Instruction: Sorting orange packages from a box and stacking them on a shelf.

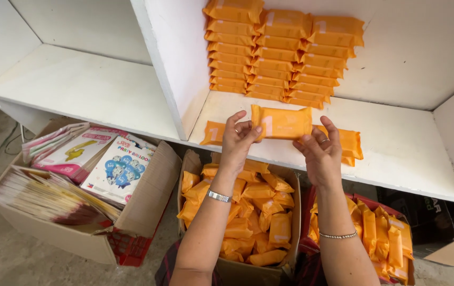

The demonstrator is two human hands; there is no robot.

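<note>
Spanning the whole upper view, a white shelf unit (105,90) is standing with an upright divider splitting it into two bays. In the right bay, three stacks of orange packets (282,55) are leaning against the back wall. Below the shelf, a big cardboard box (147,206) on the left is holding flat balloon packs (118,169) and a sheaf of thin sleeves. A narrower carton (294,212) beneath the hands is sitting full of loose orange packets, and a red-edged container (396,238) to its right is holding more, standing on end. Near the shelf's front edge, a few packets (351,144) are lying flat. Just above them, both hands are holding one orange packet (281,123) level: the left hand (240,139) is pinching its left end with fingers curled, and the right hand (319,152) is gripping its right end from beneath. Each wrist is wearing a bracelet.
</note>
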